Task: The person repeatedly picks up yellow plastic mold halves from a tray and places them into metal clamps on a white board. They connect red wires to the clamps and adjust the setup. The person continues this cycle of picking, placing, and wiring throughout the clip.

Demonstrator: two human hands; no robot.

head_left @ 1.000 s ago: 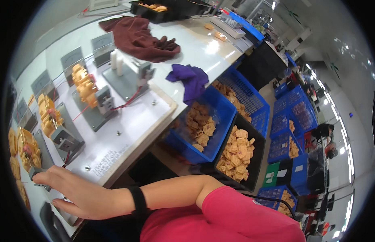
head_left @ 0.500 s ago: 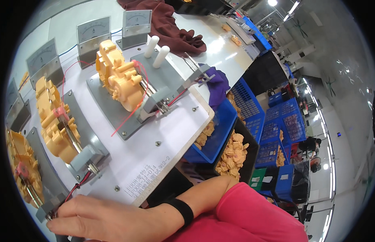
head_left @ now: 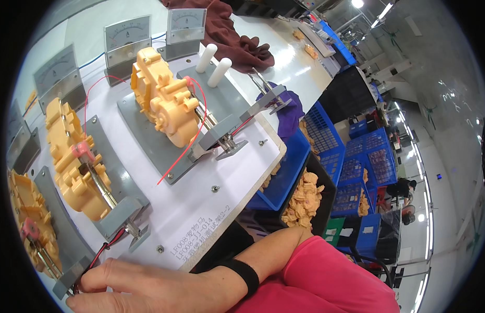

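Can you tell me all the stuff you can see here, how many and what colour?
yellow plastic gear housings: three, yellow, clamped in a row on the white bench
grey fixture plates: three, grey, under the housings
dial meters: at least three, white faces, behind the fixtures
white pegs: two, white, upright on the far plate
red wire: one loose, red, curling off the far housing
dark red cloth: one, on the bench top
purple cloth: one, at the bench edge
blue crates: several, blue, right of the bench, some holding yellow parts
black wristband: one, on the forearm
pink sleeve: one, lower edge
hand: one, fingers at the nearest fixture's wires; which hand cannot be told
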